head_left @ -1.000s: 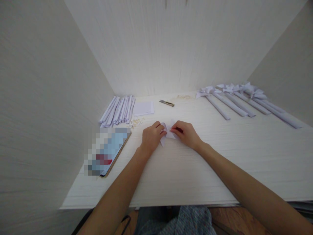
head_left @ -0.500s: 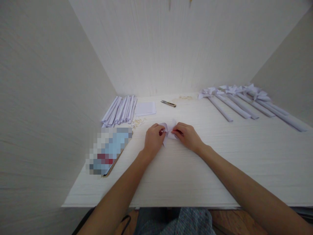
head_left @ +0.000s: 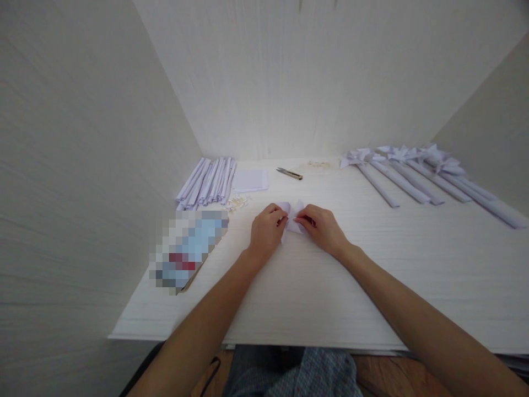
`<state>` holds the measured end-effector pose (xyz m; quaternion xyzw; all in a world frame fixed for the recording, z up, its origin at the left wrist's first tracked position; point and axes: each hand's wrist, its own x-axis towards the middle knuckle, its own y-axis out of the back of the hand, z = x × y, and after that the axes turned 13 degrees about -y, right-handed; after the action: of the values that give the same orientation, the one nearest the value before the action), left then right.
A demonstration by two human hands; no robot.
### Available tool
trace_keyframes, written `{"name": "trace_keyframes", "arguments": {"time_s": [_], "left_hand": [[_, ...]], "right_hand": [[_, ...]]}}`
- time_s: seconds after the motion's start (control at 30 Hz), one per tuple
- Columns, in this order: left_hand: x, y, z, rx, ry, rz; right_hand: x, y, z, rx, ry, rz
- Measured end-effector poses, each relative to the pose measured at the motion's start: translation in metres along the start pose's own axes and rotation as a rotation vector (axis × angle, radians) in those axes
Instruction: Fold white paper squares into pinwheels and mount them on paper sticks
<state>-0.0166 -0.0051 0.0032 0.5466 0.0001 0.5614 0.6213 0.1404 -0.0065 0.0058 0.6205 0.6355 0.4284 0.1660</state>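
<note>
Both hands meet at the middle of the white table (head_left: 314,286). My left hand (head_left: 265,232) and my right hand (head_left: 324,227) pinch a small folded white paper piece (head_left: 291,218) between their fingertips, from the left and the right side. The paper sits just above the tabletop, its folded flaps sticking up between the thumbs. Much of it is hidden by the fingers.
A bundle of rolled white paper sticks (head_left: 208,181) lies at the back left, beside a flat white paper sheet (head_left: 250,180) and small scraps (head_left: 236,204). A small metal snipper (head_left: 290,173) lies at the back. Several paper pinwheels on sticks (head_left: 413,171) lie at the back right. A pixelated flat object (head_left: 188,249) rests left.
The camera view has drifted a little, shifting everything slightly right. Both hands stay pinched on the folded paper, with small finger movements only.
</note>
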Motion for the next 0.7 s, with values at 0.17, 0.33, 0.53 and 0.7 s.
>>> {"name": "trace_keyframes", "arguments": {"time_s": [0.17, 0.33, 0.53, 0.7], "left_hand": [[-0.0001, 0.0005, 0.001, 0.007, -0.014, 0.003], [0.0002, 0.0002, 0.0016, 0.013, -0.027, -0.002], [0.0001, 0.0001, 0.0014, 0.002, -0.017, 0.007], [-0.0002, -0.0003, 0.0019, -0.004, -0.019, 0.01]], "right_hand": [[-0.0006, 0.0002, -0.0005, -0.024, 0.005, 0.003], [-0.0016, -0.0002, 0.0003, 0.001, 0.034, 0.015], [-0.0011, -0.0004, -0.0008, -0.041, 0.009, 0.007], [-0.0008, -0.0011, -0.0014, -0.059, -0.012, 0.007]]}}
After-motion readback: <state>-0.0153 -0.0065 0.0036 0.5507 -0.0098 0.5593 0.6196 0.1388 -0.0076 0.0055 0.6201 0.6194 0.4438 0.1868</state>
